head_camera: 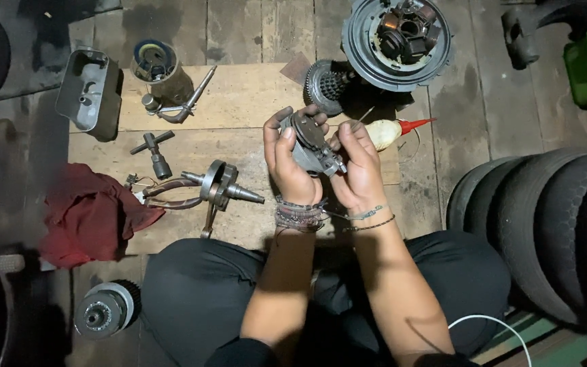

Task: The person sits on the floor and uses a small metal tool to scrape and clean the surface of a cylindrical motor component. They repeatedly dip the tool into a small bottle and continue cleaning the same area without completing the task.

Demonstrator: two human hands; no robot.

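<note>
Floor: worn wooden planks, with a paler board (239,102) laid down as a work surface before a person seated cross-legged.
Part: a round grey metal engine piece (310,144), held up over the board between both hands, its face tilted toward the person, seemingly so they can see into it.
Left hand: left hand (290,163) wraps the piece from the side and below, fingers curled round its rim, cradling it steady.
Right hand: right hand (356,166) has its fingertips pressed together at the piece's lower right edge; whether it pinches some small bit there I cannot tell.
Close by: a pale bottle (392,131) with a red nozzle lies just behind the right hand, within easy reach.
Further out: a crankshaft (220,187) and pliers (164,197) lie to the left on the board, a red rag (86,214) past them; a gear cluster (327,85) and a large stator plate (397,41) sit beyond; tyres (545,224) stack at the right.
</note>
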